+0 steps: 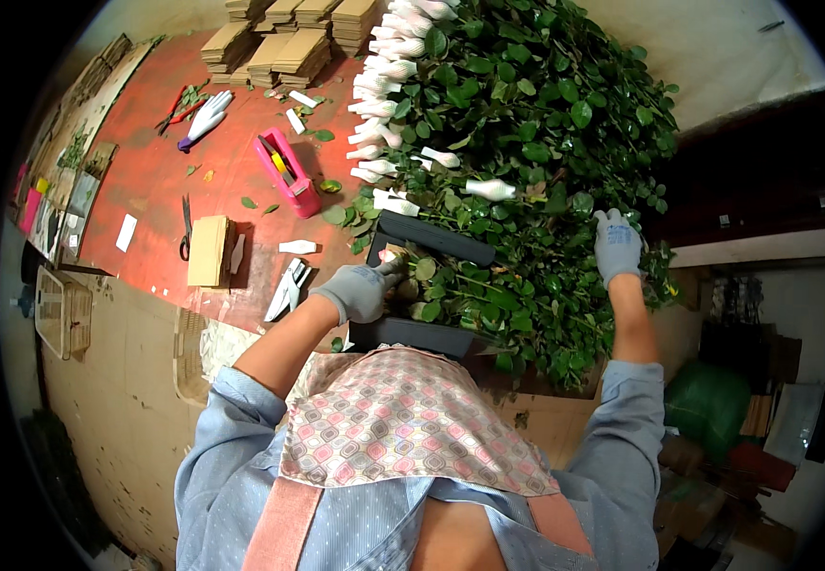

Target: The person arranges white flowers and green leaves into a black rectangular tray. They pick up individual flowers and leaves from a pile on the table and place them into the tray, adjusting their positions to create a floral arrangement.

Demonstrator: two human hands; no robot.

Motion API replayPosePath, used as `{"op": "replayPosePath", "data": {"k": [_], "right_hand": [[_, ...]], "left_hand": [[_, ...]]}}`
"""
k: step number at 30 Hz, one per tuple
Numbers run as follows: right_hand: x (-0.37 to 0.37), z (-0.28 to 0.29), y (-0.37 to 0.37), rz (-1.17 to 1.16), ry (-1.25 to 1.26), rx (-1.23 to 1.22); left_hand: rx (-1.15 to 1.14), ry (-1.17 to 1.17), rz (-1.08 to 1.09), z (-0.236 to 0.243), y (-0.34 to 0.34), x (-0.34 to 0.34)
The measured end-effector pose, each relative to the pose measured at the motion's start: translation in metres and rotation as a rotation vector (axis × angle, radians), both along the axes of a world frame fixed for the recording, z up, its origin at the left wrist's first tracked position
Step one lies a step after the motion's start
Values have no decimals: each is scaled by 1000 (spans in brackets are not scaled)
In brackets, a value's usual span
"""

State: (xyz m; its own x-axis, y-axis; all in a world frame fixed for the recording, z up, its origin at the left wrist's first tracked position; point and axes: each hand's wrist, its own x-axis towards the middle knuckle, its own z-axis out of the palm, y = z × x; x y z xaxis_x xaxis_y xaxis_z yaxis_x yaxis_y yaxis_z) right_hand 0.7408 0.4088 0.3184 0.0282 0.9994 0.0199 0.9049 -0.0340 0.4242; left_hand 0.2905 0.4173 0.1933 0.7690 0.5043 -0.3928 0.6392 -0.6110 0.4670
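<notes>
A dark grey trough (pixel 434 237) with padded sides lies in front of me, with leafy rose stems (pixel 489 285) laid across it. My left hand (pixel 360 290), in a grey glove, reaches into its left end. The fingers are closed at a pale pinkish rose head (pixel 390 255), its stem hidden by the hand and leaves. At the right, my gloved right hand (pixel 617 246) has its fingers curled on the stems and foliage; what lies under the fingers is partly hidden. Beyond the trough is a large heap of roses (pixel 536 105), heads sleeved in white netting (pixel 374 107).
On the red table (pixel 160 105) are a pink tape dispenser (pixel 289 173), a stapler (pixel 288 289), black scissors (pixel 186 228), folded cardboard pieces (pixel 210 251), red-handled pruners (pixel 184 109) and a white-purple glove (pixel 207 121). Cardboard stacks (pixel 279 48) stand at the back. A crate (pixel 189 352) sits below the near edge.
</notes>
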Motion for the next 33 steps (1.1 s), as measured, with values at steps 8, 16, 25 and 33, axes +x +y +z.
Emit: {"op": "replayPosePath", "data": {"k": [8, 16, 25, 33], "right_hand": [[-121, 44, -54, 299, -101, 131], [-143, -55, -89, 190, -42, -334], [-129, -107, -78, 6, 244, -338], [-223, -46, -65, 328, 343, -109]], "left_hand": [[-22, -8, 36, -14, -3, -2], [-41, -32, 82, -14, -5, -3], [-72, 23, 51, 2, -1, -2], [-34, -41, 38, -4, -3, -3]]}}
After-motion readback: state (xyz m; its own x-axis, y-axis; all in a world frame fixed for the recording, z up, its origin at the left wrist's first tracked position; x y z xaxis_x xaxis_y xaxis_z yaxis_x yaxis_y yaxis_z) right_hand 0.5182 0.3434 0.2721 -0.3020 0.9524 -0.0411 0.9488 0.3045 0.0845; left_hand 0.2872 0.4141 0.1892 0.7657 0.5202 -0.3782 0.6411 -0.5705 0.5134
